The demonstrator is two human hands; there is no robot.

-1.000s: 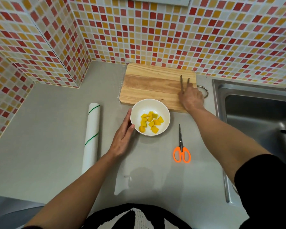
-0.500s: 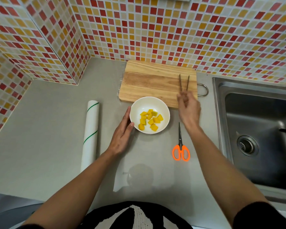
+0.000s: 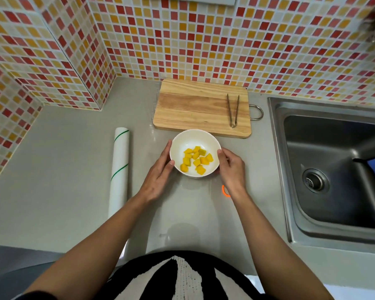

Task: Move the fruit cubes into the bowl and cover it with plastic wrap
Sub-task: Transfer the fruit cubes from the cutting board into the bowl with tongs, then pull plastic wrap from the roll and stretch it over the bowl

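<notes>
A white bowl (image 3: pixel 191 139) stands on the grey counter just in front of the cutting board, with several yellow fruit cubes (image 3: pixel 196 160) inside it. My left hand (image 3: pixel 159 175) rests flat against the bowl's left side. On the opposite side my right hand (image 3: pixel 232 168) touches the rim with its fingertips. So both hands hold the bowl between them. A white roll of plastic wrap (image 3: pixel 119 169) with green stripes lies on the counter to the left. A loose sheet of clear wrap (image 3: pixel 182 224) lies flat on the counter in front of the bowl.
A wooden cutting board (image 3: pixel 195 109) sits against the tiled wall with metal tongs (image 3: pixel 233 110) lying on its right part. Orange scissors (image 3: pixel 225 191) are mostly hidden under my right wrist. A steel sink (image 3: pixel 333 169) fills the right side.
My right hand left the tongs lying on the cutting board and came back to the bowl's right side. The left hand stayed against the bowl.
</notes>
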